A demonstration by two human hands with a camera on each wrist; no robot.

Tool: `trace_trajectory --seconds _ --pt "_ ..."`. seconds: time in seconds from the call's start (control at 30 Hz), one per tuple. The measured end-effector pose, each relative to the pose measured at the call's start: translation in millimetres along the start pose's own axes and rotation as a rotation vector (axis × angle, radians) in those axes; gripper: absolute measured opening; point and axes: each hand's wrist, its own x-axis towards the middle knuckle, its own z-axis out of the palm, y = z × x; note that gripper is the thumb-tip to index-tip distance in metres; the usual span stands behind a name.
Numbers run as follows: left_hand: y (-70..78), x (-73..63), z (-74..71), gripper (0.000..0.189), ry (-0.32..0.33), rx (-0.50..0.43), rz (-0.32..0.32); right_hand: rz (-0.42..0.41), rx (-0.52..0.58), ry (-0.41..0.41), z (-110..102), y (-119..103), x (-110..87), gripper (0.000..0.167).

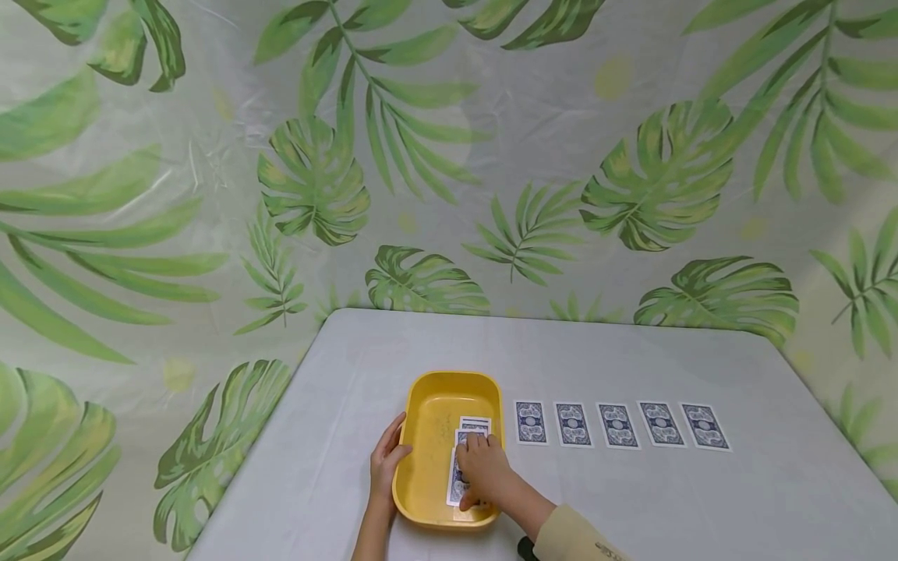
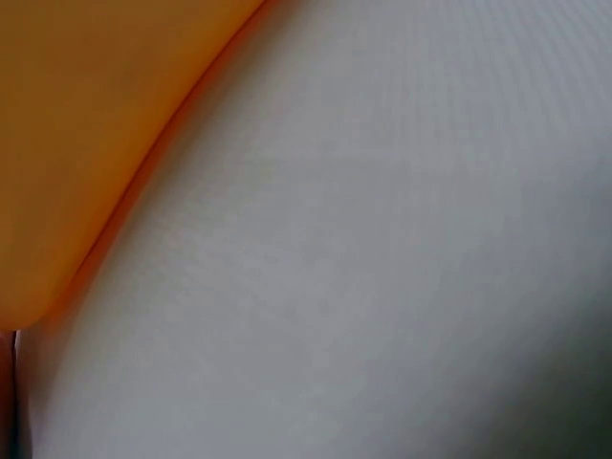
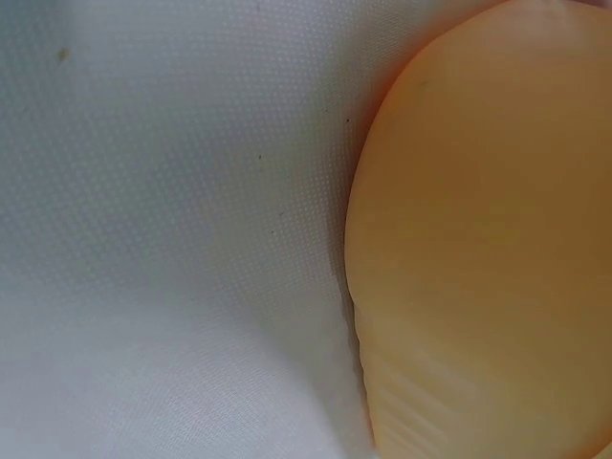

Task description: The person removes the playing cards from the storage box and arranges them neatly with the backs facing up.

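Note:
A yellow plastic tray [image 1: 426, 510] stands on the table, with several blue-backed playing cards [image 1: 475, 423] lying face down along its right side. My left hand [image 1: 385, 461] grips the tray's left rim, thumb over the edge. Inside the tray, my right hand [image 1: 486, 470] is curled over the cards; fingers and thumb hold a blue-backed playing card [image 1: 456, 485] by its ends, partly hidden beneath the hand. The tray's outer wall [image 2: 86, 124] fills a corner of the left wrist view. In the right wrist view, the tray wall [image 3: 488, 220] appears again, without the fingers.
To the right of the tray, several face-down playing cards [image 1: 618, 426] lie spaced out in a row. A white cloth [image 1: 701, 514] covers the table. Behind it hangs a leaf-patterned curtain [image 1: 533, 156]. A small dark object [image 1: 526, 548] shows beside the right sleeve.

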Motion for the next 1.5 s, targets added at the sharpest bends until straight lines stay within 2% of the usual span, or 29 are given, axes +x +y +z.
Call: trace_trajectory --seconds 0.2,0.4,0.6,0.83,1.07,1.17,1.37,1.5 --pt "0.5 -1.0 0.4 0.055 0.003 0.011 0.000 -0.003 0.002 0.006 1.5 0.2 1.0 0.081" --pt "0.6 -0.9 0.1 0.056 -0.009 -0.017 -0.005 -0.008 0.008 0.016 2.3 -0.2 0.1 0.083" --pt "1.1 -0.6 -0.1 0.057 -0.016 -0.031 -0.011 -0.012 -0.038 0.025 2.0 -0.7 0.3 0.086" --pt "0.9 -1.5 0.2 0.056 -0.013 0.005 -0.007 -0.029 -0.071 0.074 2.1 -1.2 -3.2 0.088" --pt "0.8 -0.5 -0.7 0.057 -0.015 -0.028 -0.002 -0.056 -0.108 0.142 1.4 -1.1 -6.0 0.080" --pt "0.7 -0.1 -0.4 0.057 -0.009 -0.028 -0.003 -0.061 -0.116 0.144 -0.3 -1.1 -8.0 0.077" --pt "0.0 0.2 -0.7 0.057 -0.015 -0.021 0.004 -0.060 -0.031 0.064 -6.0 2.3 -11.9 0.077" --pt "-1.3 0.8 -1.5 0.057 -0.021 -0.025 0.007 -0.073 0.015 0.073 -8.8 3.6 -14.4 0.075"
